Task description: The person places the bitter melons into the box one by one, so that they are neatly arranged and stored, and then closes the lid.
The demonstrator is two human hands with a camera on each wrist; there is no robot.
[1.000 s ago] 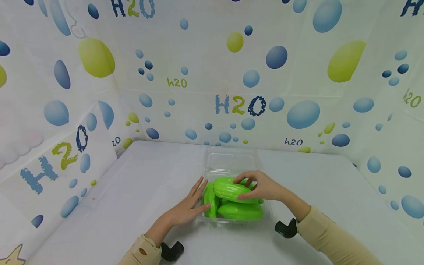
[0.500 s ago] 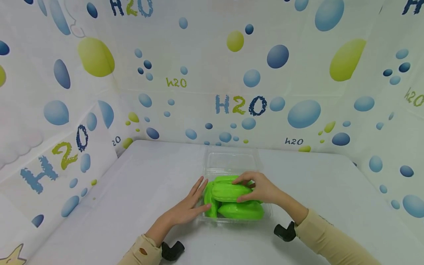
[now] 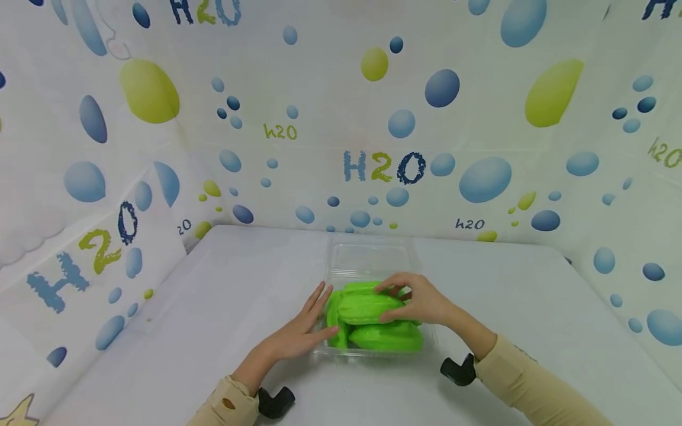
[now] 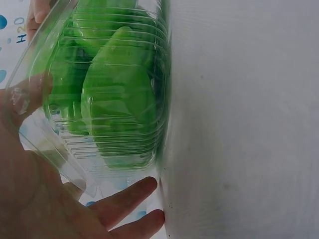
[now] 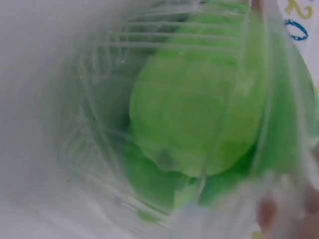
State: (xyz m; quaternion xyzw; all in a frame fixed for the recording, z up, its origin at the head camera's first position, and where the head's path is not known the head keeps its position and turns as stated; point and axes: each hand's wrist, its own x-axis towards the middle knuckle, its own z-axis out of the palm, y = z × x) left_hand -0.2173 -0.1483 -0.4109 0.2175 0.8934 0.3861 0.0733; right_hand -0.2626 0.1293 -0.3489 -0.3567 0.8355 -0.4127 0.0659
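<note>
A clear plastic clamshell box (image 3: pixel 367 354) holds several glossy bright-green, elongated, ridged toy vegetables. My right hand (image 3: pixel 423 302) grips the upper vegetable (image 3: pixel 359 309) from above, thumb on its near side and fingers on its far side. In front of it lies another green vegetable (image 3: pixel 386 337), and a third vegetable (image 3: pixel 334 319) stands lengthwise along the left wall. My left hand (image 3: pixel 298 335) rests at the box's left side with fingers extended and thumb over the rim. Through the wall in the left wrist view, one vegetable (image 4: pixel 119 94) shows its tapered end.
The box's transparent lid (image 3: pixel 370 257) lies folded back behind it on the white table (image 3: pixel 245 278). A white curtain (image 3: pixel 319 71) printed with blue and green bubbles surrounds the table. Black wrist cameras jut from both sleeves.
My right hand has shifted the upper vegetable slightly left and turned it, and more of the vegetable behind shows. The left hand has kept its place on the box.
</note>
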